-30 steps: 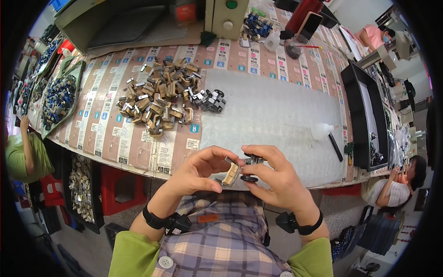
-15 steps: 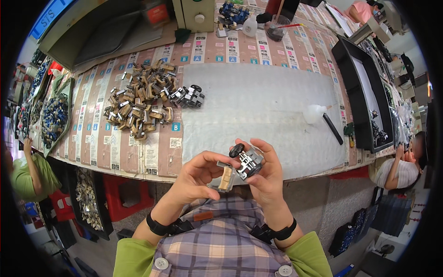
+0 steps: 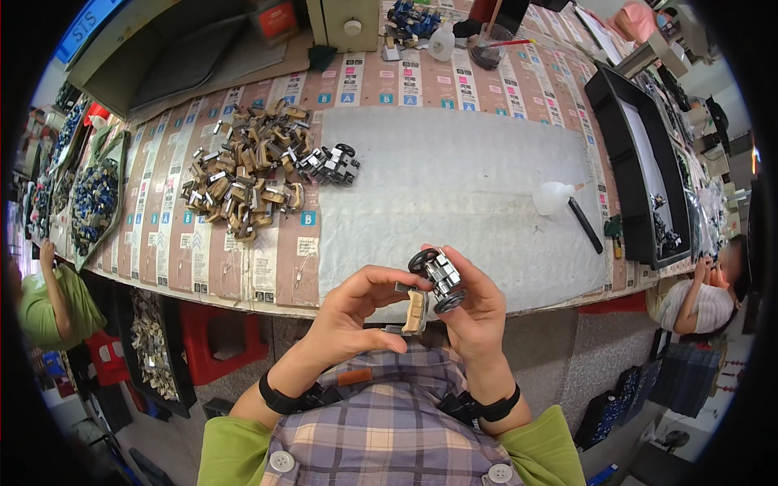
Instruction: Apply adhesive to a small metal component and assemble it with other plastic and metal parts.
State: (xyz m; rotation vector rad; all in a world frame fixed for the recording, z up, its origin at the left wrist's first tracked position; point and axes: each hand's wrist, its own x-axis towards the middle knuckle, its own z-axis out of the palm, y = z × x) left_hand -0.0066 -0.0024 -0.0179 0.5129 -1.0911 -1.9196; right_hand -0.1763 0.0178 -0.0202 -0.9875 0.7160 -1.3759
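Note:
Over the front edge of the table, my left hand [image 3: 350, 314] is closed on a small tan and grey toy car seat part [image 3: 416, 313], its fingers and thumb at the two ends. Just to the right, my right hand [image 3: 478, 317] grips a toy car chassis [image 3: 442, 272] in silver and black with black wheels, turned so one side faces me. The two parts are side by side and very close; whether they touch I cannot tell. A heap of similar tan parts [image 3: 253, 174] lies at the left, with silver and black chassis pieces [image 3: 334, 165] at its right edge.
A pale sheet [image 3: 454, 194] covers the middle of the table. On its right lie a white bottle [image 3: 553, 198] and a black stick [image 3: 585, 225]. Beyond stands a long black tray [image 3: 604, 105]. A metal box [image 3: 162, 89] stands back left. Other people sit at both sides.
The seat part has turned and shifted right, closer to the chassis. The chassis has tilted in my right hand, showing more of its silver side.

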